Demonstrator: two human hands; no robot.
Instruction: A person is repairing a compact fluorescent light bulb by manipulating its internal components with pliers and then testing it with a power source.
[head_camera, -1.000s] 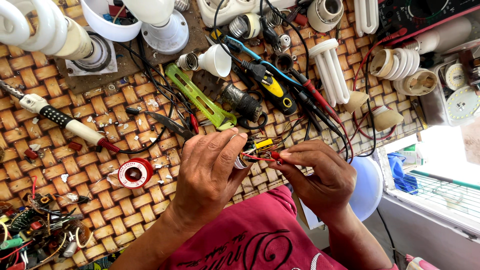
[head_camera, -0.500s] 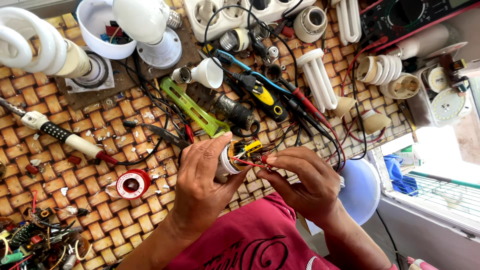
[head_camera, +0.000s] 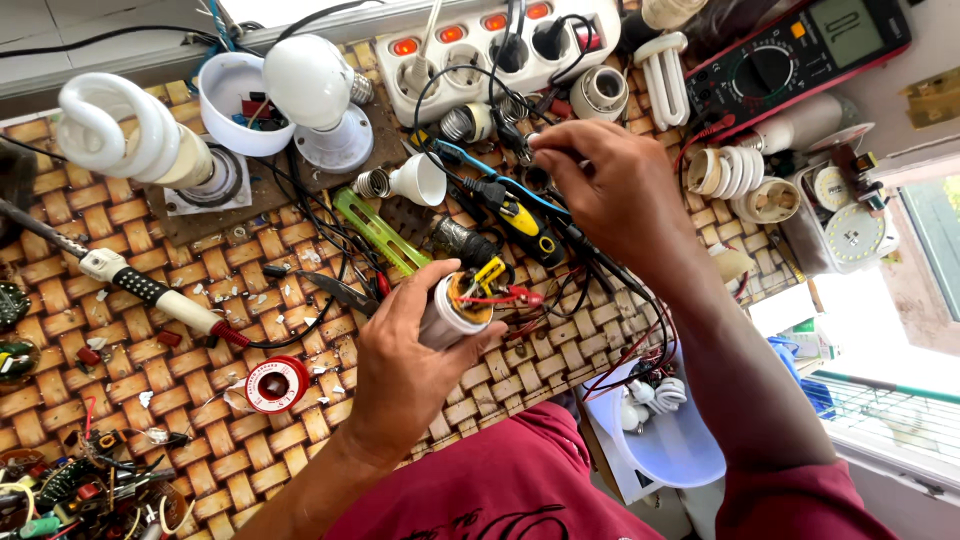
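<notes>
The right hand (head_camera: 610, 190) is no longer working at the lamp base: it is reaching up and away across the woven worktop (head_camera: 120, 350), its fingertips pinched together over the tangle of black leads (head_camera: 520, 140) just below the white power strip (head_camera: 500, 50). What exactly sits in that pinch is hard to make out; it looks like a thin wire or probe tip, but the knuckles are hiding it, so its grip is closing on something small that cannot be named with confidence. The left hand (head_camera: 410, 370) is holding the open lamp base (head_camera: 458, 310) by its white body, fingers wrapped round it, with the yellow part and red wires at its mouth facing up and lying exposed. Half a second back both hands were meeting at that base, the right one pinching at the red wires; now only the left is keeping it, low and near the middle of the worktop, well apart from the right hand. That split suggests the fiddling with the wires is pausing while something is being fetched or checked among the leads. The view is also shifting upward: the power strip with its lit orange switches and the multimeter (head_camera: 800, 55) at the upper right are now coming into sight, while the spiral lamp (head_camera: 120, 135), the white bulb (head_camera: 310, 85), the green tool (head_camera: 380, 232), the soldering iron (head_camera: 150, 290) and the red solder reel (head_camera: 275, 383) are lying where they were.
</notes>
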